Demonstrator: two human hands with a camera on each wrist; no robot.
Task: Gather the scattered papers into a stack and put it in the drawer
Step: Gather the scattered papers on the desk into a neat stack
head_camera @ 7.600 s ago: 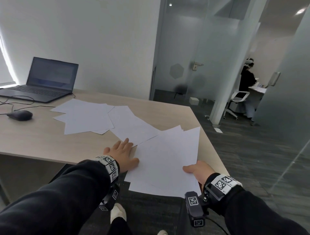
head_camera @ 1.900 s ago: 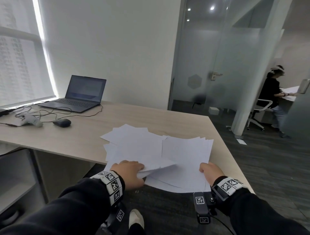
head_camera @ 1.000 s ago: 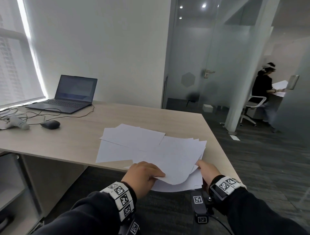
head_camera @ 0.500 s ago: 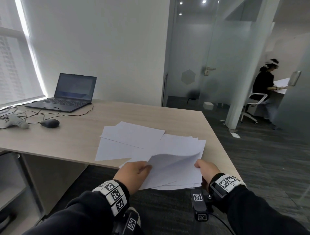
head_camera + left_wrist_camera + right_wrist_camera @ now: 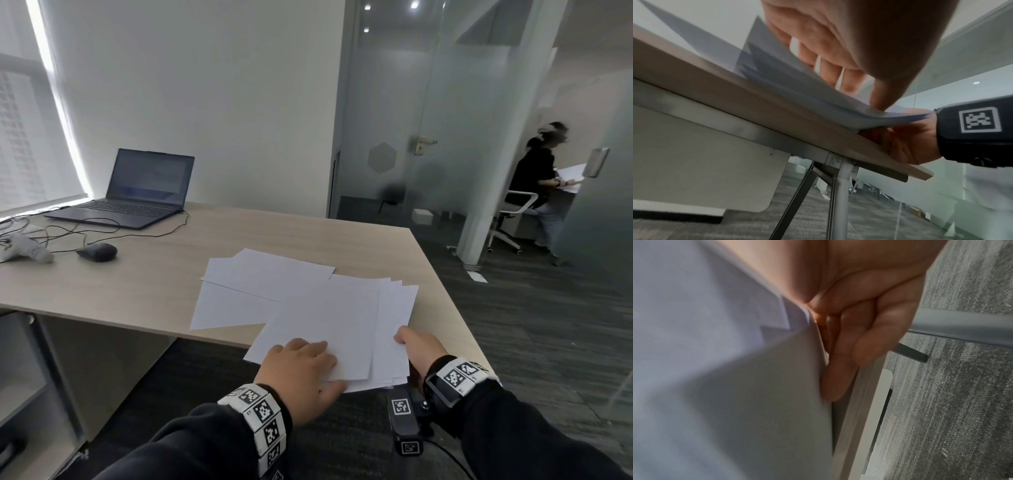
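A loose stack of white papers lies at the desk's near right corner and overhangs the front edge. My left hand lies palm down on the top sheet, fingers straight, thumb tip touching the paper. My right hand pinches the stack's near right edge, thumb on top and fingers curled beneath the sheets. Further white sheets lie spread to the left, partly under the stack. No drawer shows clearly.
An open laptop, a dark mouse and a white device with cables sit far left on the desk. Glass partitions and a door stand behind. A person sits at another desk at the back right.
My left hand has laid the lifted, curled sheet down flat on the stack and now rests on it. My right hand has kept its hold on the stack's edge.
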